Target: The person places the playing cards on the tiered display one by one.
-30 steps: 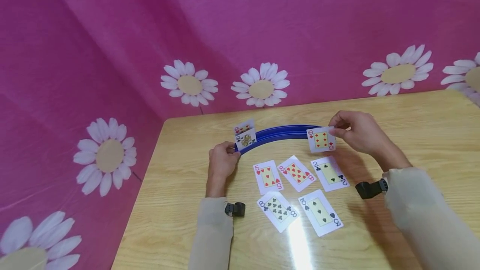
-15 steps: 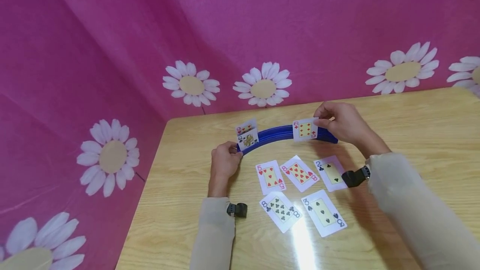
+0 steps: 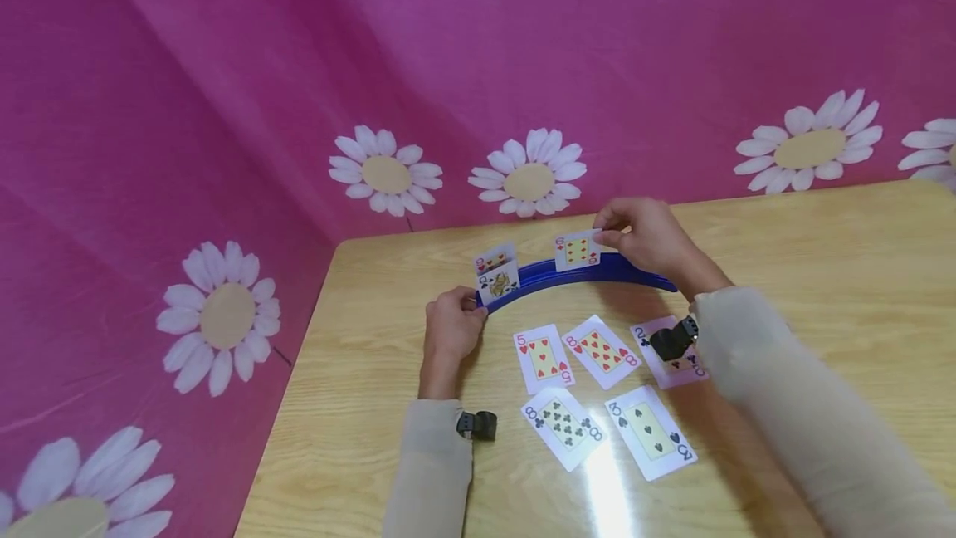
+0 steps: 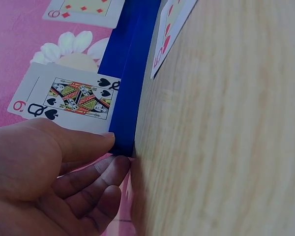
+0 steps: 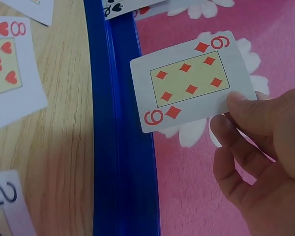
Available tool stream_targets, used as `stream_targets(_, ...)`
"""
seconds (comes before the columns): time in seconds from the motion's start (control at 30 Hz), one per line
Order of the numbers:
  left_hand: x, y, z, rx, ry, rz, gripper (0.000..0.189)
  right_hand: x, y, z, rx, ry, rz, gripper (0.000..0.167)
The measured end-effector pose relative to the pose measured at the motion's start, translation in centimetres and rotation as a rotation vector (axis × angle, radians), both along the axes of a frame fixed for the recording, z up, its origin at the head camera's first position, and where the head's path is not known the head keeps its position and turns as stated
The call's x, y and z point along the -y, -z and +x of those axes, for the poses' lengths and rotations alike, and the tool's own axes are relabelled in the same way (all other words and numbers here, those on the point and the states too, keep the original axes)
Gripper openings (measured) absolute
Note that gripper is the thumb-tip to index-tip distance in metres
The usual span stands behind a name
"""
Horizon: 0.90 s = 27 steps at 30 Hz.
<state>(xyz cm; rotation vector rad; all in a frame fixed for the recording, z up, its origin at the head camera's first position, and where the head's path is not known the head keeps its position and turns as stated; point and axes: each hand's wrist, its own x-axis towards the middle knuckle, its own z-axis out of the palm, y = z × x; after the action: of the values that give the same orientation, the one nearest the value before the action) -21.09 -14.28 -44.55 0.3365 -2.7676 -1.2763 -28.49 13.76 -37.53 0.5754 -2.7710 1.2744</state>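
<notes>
A curved blue card holder (image 3: pixel 623 271) stands on the table. My left hand (image 3: pixel 452 324) pinches its left end, thumb on one side and fingers on the other, as the left wrist view shows. Close by that thumb, the queen of spades (image 4: pixel 81 96) stands in the holder, mostly covering a red-suited card (image 3: pixel 495 257) behind it. With thumb and fingertips, my right hand (image 3: pixel 648 241) pinches the six of diamonds (image 5: pixel 189 81) by its outer short edge. The card is tilted, face toward the head camera, and its lower edge overlaps the holder's middle.
Face up on the wooden table (image 3: pixel 358 405) lie the five of hearts (image 3: pixel 542 359), eight of hearts (image 3: pixel 601 353), eight of clubs (image 3: pixel 562 428), three of spades (image 3: pixel 651 433) and two of clubs (image 3: pixel 668 376). My right wrist's camera (image 3: pixel 674 339) partly hides the two. A pink flowered cloth (image 3: pixel 642 48) hangs behind.
My right hand has carried the six of diamonds leftward and slightly away from me, from the holder's right end to its middle. The left hand keeps its grip on the holder.
</notes>
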Motion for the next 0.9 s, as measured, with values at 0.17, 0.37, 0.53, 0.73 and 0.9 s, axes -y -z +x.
stream_targets(0.17, -0.1, 0.1, 0.0, -0.008, 0.002, -0.010, 0.024, 0.9, -0.1, -0.3, 0.007, -0.004, 0.003, 0.004)
stream_targets(0.37, 0.0, 0.1, 0.1, -0.025, -0.002, -0.020, 0.023, 2.0, -0.3, -0.8, -0.021, -0.042, 0.010, 0.002)
stream_targets(0.53, 0.1, 0.2, 0.1, -0.058, 0.002, -0.029, 0.022, 2.8, -0.6, -1.1, -0.063, -0.059, 0.020, 0.004)
stream_targets(0.73, 0.2, 0.1, 0.1, -0.047, -0.003, -0.004, 0.021, 3.6, -0.7, -1.3, -0.053, -0.059, 0.022, 0.004)
stream_targets(0.9, 0.2, 0.1, 0.2, -0.032, -0.004, 0.011, 0.022, 3.9, -0.5, -1.5, -0.047, -0.077, 0.029, 0.004)
